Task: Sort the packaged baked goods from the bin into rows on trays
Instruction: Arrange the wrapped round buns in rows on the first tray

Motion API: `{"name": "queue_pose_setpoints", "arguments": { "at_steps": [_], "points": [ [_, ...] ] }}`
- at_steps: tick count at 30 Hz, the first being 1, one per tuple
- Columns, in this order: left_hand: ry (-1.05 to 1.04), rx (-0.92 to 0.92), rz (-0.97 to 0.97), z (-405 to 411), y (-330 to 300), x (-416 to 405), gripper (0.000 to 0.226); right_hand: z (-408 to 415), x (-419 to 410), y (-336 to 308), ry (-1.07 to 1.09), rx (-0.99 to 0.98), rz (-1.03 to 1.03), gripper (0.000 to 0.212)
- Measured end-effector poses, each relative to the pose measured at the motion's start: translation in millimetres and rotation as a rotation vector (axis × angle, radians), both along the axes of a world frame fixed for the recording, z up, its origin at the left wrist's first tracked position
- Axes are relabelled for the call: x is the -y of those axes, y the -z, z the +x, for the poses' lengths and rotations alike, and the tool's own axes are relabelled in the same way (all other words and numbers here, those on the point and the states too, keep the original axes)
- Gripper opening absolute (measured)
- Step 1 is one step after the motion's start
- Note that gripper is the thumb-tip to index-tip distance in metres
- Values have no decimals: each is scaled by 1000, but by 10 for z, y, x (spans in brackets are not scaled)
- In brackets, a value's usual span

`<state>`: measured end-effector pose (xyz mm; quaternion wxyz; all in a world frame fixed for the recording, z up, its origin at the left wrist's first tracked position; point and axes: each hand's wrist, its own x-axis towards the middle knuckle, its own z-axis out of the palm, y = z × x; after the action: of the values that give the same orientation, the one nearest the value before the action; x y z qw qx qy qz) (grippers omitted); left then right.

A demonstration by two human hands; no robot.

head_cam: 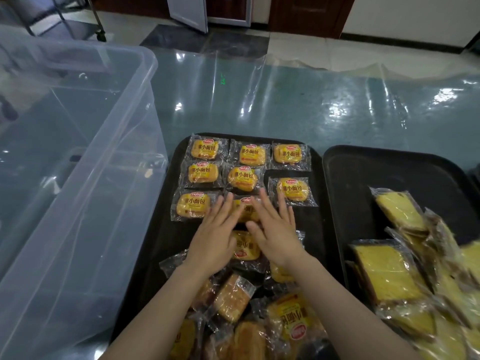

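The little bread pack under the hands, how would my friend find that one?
Look at the left black tray, where small bread packs lie in neat rows. Go to the third row, middle spot: the pack there lies under the fingertips of the left hand and right hand. It is the only row pack touched by hands.

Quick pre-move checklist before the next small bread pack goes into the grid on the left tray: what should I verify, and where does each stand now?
1. Pack under the hands set in line: left hand and right hand lie flat on the third-row middle pack; cannot tell.
2. Free slot: bare spot on the left tray below the right-column pack; ok.
3. Hands free to pick: no grip on anything; ok.
4. Next pack within reach: loose pack between the wrists; ok.
5. Placed rows straight: right-column pack sits slightly off; not ok.
6. Bin emptied: looks empty; ok.
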<state>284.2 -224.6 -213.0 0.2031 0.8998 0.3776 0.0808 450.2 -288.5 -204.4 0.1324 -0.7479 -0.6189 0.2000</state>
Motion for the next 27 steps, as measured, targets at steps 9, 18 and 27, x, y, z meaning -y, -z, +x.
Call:
{"name": "queue_pose_setpoints", "arguments": {
  "at_steps": [9, 18, 27],
  "points": [
    [92, -183, -98, 282, 82, -17, 60, 611, 57, 131, 204, 71, -144, 60],
    [-3, -88, 60, 232, -66, 145, 69, 752, 339, -50, 220, -7, -18, 58],
    [-66, -16, 13, 96, 59, 781, 61, 104, 1077, -98, 154, -95, 0, 52]
  ]
}}
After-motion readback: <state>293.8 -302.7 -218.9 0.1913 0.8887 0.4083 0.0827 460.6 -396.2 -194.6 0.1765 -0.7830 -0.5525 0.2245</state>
